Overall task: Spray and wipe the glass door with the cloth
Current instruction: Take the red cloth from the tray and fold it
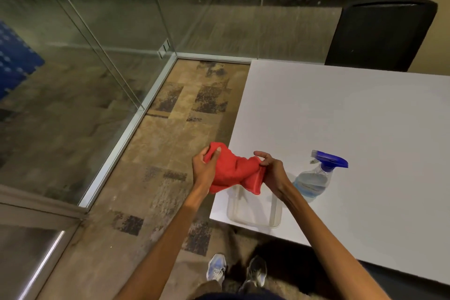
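A red cloth (231,170) is stretched between both hands above the near left corner of the white table (353,129). My left hand (205,168) grips its left end, thumb on top. My right hand (271,170) pinches its right end. A clear spray bottle (314,182) with a blue trigger head stands on the table just right of my right hand, holding pale blue liquid. The glass door (73,68) and glass walls with metal frames stand to the left and ahead.
A clear plastic tray (254,219) lies at the table's near corner, under the cloth. A black office chair (379,34) stands behind the table at the far right. Patterned carpet (170,153) runs between the table and the glass. My shoes show at the bottom.
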Demonstrator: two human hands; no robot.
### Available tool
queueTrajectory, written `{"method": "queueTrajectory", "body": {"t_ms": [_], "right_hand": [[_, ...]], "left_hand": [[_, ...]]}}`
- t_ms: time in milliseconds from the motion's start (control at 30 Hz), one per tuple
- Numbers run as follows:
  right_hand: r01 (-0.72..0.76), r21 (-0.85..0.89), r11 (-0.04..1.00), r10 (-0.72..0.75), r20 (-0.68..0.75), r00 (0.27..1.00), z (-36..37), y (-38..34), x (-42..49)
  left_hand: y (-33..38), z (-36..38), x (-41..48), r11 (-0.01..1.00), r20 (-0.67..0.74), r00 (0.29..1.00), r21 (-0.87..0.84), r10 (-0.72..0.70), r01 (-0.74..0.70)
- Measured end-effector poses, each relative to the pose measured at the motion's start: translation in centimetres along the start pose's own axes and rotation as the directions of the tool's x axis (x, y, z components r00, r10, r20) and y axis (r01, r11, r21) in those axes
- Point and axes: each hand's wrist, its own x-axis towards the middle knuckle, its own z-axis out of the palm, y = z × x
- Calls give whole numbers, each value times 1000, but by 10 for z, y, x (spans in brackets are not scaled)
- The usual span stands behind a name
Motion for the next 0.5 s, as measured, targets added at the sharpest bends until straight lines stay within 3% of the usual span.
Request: {"method": "queueTrajectory", "body": {"t_ms": [67,133,200,333,500], "right_hand": [[-39,-5,999,40,79,996,7,-3,3],[-95,-125,988,115,167,979,17,-5,8],[-55,-283,958,138,284,949,30,-5,12],[16,-520,854,214,379,900,67,-3,13],[-3,-483,875,299,536,790,115,1,6]], "left_hand": [[4,-9,-4,997,-3,997,-13,73,-73],[9,-19,-8,994,-14,994,-23,109,-110],[10,-30,-11,990,-40,990,-36,132,-134],[15,-56,-15,985,-60,985,-60,161,-164],[18,-104,-25,964,-107,971,-138,212,-226]]}}
